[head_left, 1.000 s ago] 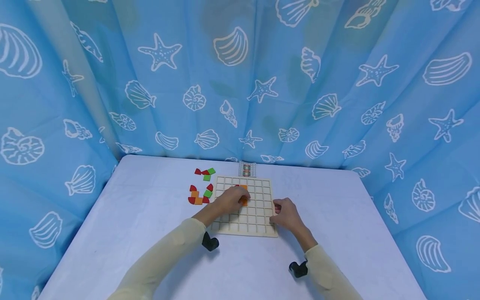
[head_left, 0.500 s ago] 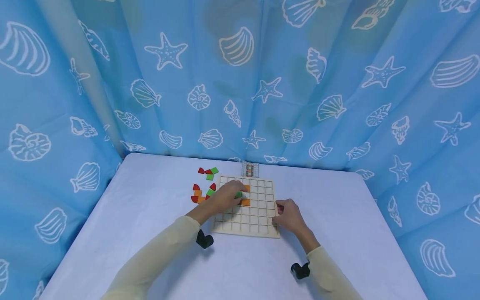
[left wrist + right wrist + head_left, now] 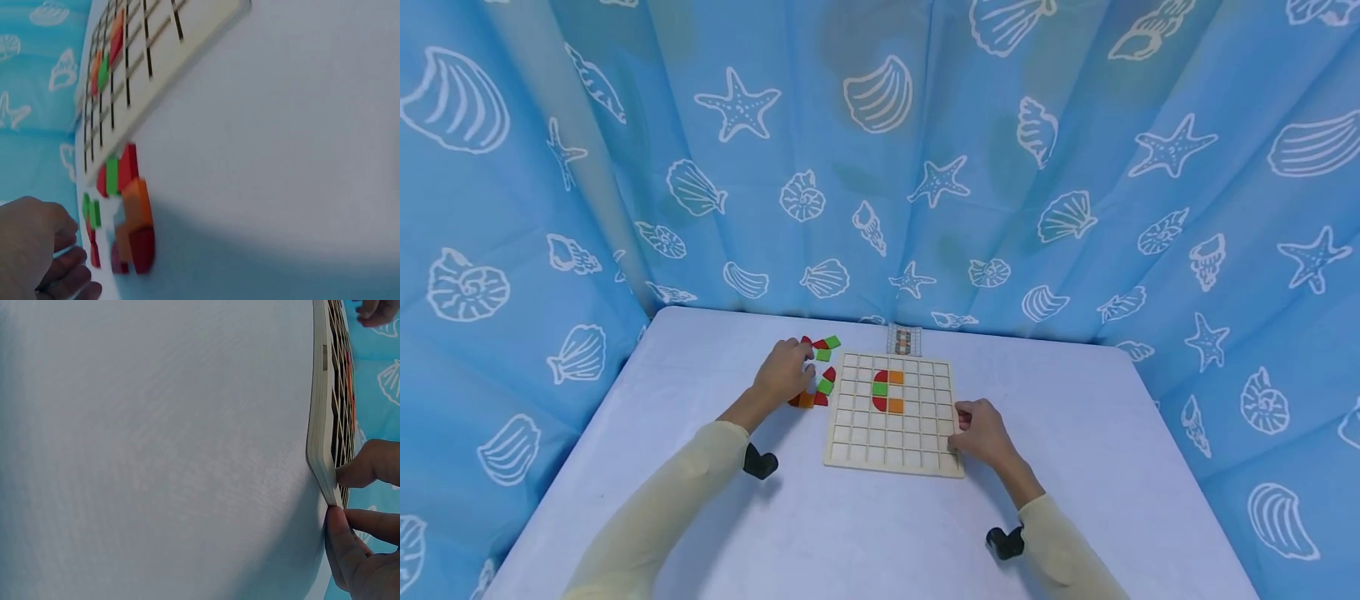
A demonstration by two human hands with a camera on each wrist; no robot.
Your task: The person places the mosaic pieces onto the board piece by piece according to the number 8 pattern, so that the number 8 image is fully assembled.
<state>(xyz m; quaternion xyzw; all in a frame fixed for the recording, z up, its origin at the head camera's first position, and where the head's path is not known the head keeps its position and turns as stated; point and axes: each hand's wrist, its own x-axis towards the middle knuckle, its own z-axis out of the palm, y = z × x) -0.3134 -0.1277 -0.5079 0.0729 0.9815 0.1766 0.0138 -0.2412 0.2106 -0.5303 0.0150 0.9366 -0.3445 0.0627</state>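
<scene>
A pale wooden grid board [image 3: 891,454] lies on the table, its right edge held by my right hand [image 3: 985,435] between thumb and fingers, as the right wrist view also shows. Set in its cells are a green square [image 3: 880,389], red rounded pieces [image 3: 880,405] above and below it, and orange squares [image 3: 896,406] beside those. My left hand [image 3: 782,372] is over the loose pieces left of the board, fingers loosely bent with nothing seen between them. Green [image 3: 95,214], red and orange pieces [image 3: 137,203] lie near it in the left wrist view; the hand partly hides some in the head view.
A small printed card [image 3: 904,340] with a coloured pattern lies behind the board. The white-covered table [image 3: 880,542] ends at a blue curtain [image 3: 850,167] with shell drawings. A black wrist camera [image 3: 760,461] hangs from each forearm.
My left hand has moved from the board left to the loose pieces. A green square and red pieces it covered now show in the grid. The right hand stays at the board's edge.
</scene>
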